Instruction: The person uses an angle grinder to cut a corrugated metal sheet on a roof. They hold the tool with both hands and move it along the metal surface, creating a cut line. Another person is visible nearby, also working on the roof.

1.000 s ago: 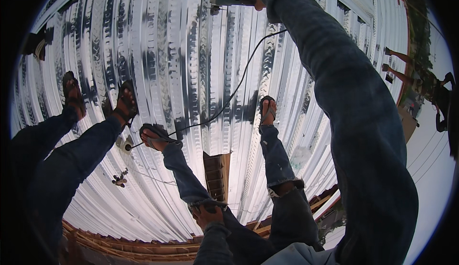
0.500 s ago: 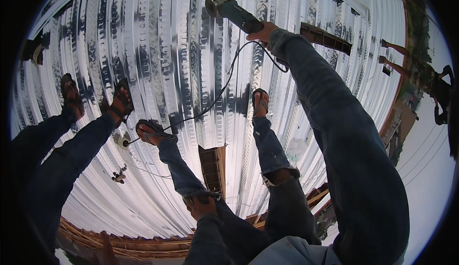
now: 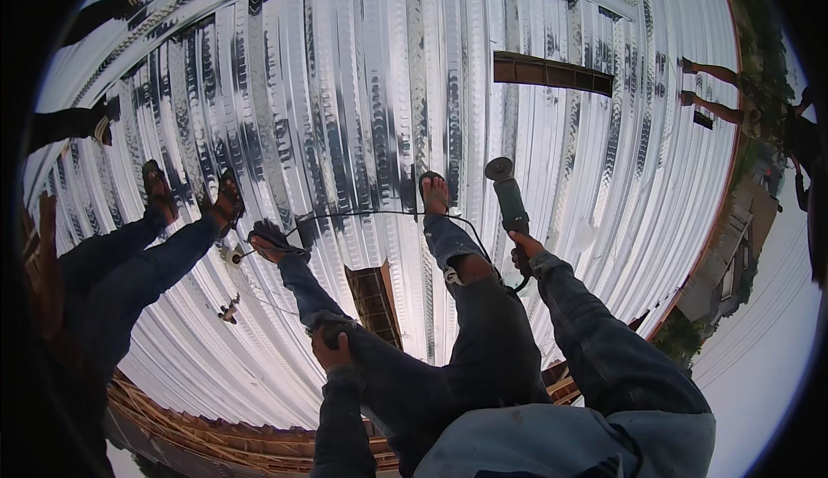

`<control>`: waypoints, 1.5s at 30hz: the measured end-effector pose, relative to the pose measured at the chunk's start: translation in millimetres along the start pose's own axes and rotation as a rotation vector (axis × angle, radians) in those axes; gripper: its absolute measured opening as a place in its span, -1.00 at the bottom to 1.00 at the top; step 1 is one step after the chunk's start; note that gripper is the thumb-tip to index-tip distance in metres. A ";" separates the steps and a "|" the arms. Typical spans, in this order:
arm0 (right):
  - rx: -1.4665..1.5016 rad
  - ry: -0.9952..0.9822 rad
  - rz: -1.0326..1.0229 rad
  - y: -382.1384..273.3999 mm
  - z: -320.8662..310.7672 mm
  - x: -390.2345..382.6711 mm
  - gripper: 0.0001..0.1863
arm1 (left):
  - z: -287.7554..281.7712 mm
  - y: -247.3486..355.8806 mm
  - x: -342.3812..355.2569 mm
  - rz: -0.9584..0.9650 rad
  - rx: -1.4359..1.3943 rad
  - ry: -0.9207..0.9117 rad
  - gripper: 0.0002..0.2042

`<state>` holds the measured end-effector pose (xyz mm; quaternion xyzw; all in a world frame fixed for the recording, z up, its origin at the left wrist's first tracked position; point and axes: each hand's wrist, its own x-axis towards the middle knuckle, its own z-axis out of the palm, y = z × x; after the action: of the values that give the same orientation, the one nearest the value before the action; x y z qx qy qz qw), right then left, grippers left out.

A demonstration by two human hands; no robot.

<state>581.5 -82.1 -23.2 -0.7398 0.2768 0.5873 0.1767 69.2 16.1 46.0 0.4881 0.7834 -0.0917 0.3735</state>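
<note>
Two hands: right hand (image 3: 523, 249) fingers wrapped round angle grinder (image 3: 507, 191), left hand (image 3: 330, 349) fingers pressed onto knee (image 3: 362, 340).

My right hand (image 3: 523, 249) has open corrugated roofing (image 3: 604, 193) ahead and rightward. Leftward, my own legs (image 3: 457, 262), black cable (image 3: 362, 214) and another person's legs (image 3: 164, 245) crowd passage.

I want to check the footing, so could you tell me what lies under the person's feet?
Shiny corrugated metal sheeting lies under both sandalled feet. A dark gap between the legs shows framing; the rest underneath is covered.
</note>
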 end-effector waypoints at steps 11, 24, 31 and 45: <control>0.081 0.039 0.007 -14.4 -81.8 5.6 -0.51 | 9.0 119.2 -22.7 0.213 -0.468 -0.140 -0.62; -0.091 -0.410 -0.301 -91.9 104.8 -104.2 -0.55 | 3.3 57.9 32.8 0.175 -0.729 -0.127 -0.64; -0.021 -0.963 -0.377 -112.4 184.3 -126.7 -0.33 | 15.8 -0.8 119.8 0.111 -0.618 0.040 -0.64; 0.074 -1.291 -1.325 -239.0 289.2 -122.3 -0.17 | 198.4 188.8 289.4 0.888 0.265 -0.333 0.12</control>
<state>486.8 299.7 8.2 -0.2702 -0.3365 0.6554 0.6199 254.2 212.4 -247.3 0.7970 0.4108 -0.0993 0.4315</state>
